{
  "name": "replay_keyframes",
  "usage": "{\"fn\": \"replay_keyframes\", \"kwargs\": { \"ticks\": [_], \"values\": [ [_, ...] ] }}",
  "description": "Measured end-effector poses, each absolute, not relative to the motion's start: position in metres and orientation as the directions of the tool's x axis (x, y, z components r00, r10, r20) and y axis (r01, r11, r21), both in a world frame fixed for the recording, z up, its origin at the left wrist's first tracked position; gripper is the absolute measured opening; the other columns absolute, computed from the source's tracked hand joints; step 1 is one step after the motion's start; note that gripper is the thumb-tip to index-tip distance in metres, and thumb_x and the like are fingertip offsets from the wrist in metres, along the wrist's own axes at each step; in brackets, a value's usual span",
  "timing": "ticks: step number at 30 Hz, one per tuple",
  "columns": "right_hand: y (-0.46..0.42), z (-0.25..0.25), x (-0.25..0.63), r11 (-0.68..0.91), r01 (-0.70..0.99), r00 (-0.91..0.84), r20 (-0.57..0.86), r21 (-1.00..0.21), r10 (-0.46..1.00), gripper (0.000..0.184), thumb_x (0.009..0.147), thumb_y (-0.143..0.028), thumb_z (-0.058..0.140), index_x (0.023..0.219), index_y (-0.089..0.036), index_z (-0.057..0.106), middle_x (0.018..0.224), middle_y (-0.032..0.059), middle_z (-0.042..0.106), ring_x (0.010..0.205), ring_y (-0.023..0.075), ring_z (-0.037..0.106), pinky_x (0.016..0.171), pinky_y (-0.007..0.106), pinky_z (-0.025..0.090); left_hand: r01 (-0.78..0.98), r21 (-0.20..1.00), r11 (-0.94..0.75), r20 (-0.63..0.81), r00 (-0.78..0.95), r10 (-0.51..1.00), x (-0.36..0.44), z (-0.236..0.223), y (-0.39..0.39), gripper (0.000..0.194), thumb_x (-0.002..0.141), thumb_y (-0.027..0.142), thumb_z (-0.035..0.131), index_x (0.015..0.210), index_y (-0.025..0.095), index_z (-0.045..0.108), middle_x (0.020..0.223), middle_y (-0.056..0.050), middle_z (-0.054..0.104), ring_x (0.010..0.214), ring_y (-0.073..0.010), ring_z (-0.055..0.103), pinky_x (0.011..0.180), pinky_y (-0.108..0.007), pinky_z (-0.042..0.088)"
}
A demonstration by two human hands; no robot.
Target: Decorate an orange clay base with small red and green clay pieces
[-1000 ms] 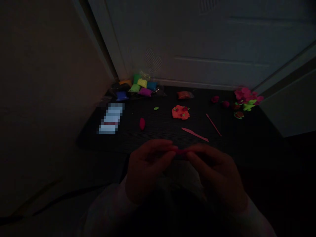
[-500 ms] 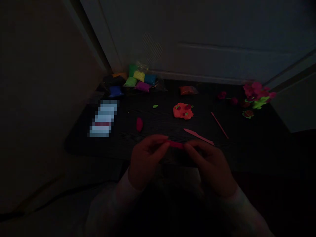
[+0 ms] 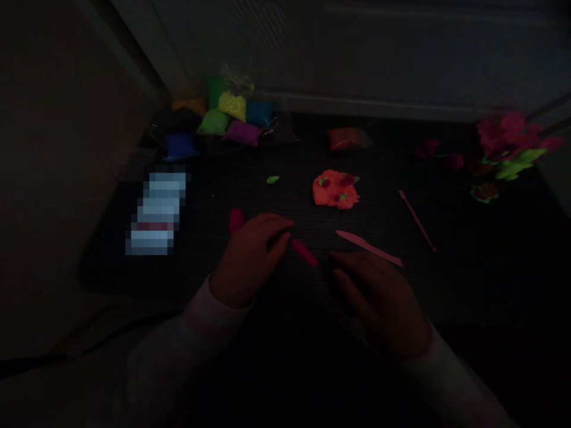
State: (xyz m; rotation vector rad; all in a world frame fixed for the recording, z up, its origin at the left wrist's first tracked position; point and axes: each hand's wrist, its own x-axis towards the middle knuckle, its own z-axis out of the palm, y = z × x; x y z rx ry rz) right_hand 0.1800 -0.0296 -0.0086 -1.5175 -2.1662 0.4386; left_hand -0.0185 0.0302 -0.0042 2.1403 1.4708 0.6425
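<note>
The room is very dark. My left hand [image 3: 252,255] is low over the dark table [image 3: 468,273], its fingers pinched on the near end of a short red clay strip [image 3: 306,251]. My right hand [image 3: 379,294] hovers just right of the strip with loose fingers, not touching it, its fingertips close to a flat pink modelling tool [image 3: 368,248]. A red clay lump [image 3: 236,219] lies right beside my left hand. Behind the strip sits an orange clay disc [image 3: 335,190] dotted with red and green bits.
Small bags of coloured clay [image 3: 218,119] are piled at the back left, with an orange bag [image 3: 348,138] further right. A thin pink stick [image 3: 417,220], a green clay bit [image 3: 272,179], pink-and-green clay flowers [image 3: 508,145] and a pale pack [image 3: 156,211] also lie on the table.
Both hands held the red strip stretched between them; now the right hand has let go and both hands have dropped toward the table. The view has tilted down and closer.
</note>
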Motion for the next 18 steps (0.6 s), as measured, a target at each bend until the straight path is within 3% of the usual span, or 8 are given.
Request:
{"fn": "replay_keyframes", "kwargs": {
  "ticks": [2, 6, 12, 18],
  "values": [
    [-0.030, -0.011, 0.181, 0.443, 0.815, -0.402, 0.185, -0.374, 0.897, 0.032, 0.084, -0.026, 0.046, 0.114, -0.017, 0.053, 0.092, 0.0096, 0.061, 0.083, 0.0200, 0.055, 0.071, 0.036, 0.047, 0.749, 0.470, -0.468, 0.235, 0.405, 0.884, -0.022, -0.005, 0.021, 0.025, 0.081, 0.015, 0.046, 0.100, 0.017, 0.062, 0.101, -0.006, 0.062, 0.093, -0.0186, 0.055, 0.082, -0.039, 0.046],
    [-0.032, -0.012, 0.185, 0.553, 0.809, -0.536, 0.135, -0.200, 0.833, 0.036, 0.083, -0.030, 0.047, 0.117, -0.021, 0.052, 0.096, 0.0117, 0.057, 0.079, 0.0237, 0.052, 0.065, 0.041, 0.046, 0.753, 0.299, -0.586, 0.231, 0.539, 0.810, -0.021, -0.006, -0.006, 0.029, 0.079, 0.017, 0.050, 0.106, 0.023, 0.060, 0.121, -0.008, 0.052, 0.111, -0.0281, 0.042, 0.087, -0.047, 0.041],
    [-0.035, -0.010, 0.189, 0.592, 0.799, -0.582, 0.111, -0.106, 0.806, 0.034, 0.083, -0.034, 0.045, 0.114, -0.024, 0.053, 0.098, 0.0117, 0.054, 0.076, 0.0230, 0.048, 0.064, 0.039, 0.044, 0.781, 0.276, -0.560, 0.204, 0.521, 0.829, -0.011, -0.012, -0.018, 0.029, 0.082, 0.026, 0.047, 0.109, 0.025, 0.058, 0.125, -0.009, 0.049, 0.115, -0.0295, 0.039, 0.088, -0.049, 0.038],
    [-0.032, -0.009, 0.187, 0.593, 0.800, -0.585, 0.102, -0.086, 0.804, 0.035, 0.083, -0.036, 0.044, 0.114, -0.024, 0.054, 0.100, 0.0113, 0.052, 0.077, 0.0219, 0.047, 0.065, 0.038, 0.043, 0.771, 0.319, -0.551, 0.173, 0.525, 0.833, -0.013, -0.013, -0.014, 0.029, 0.083, 0.027, 0.047, 0.109, 0.024, 0.058, 0.125, -0.009, 0.049, 0.115, -0.0291, 0.039, 0.089, -0.048, 0.038]
  ]
}}
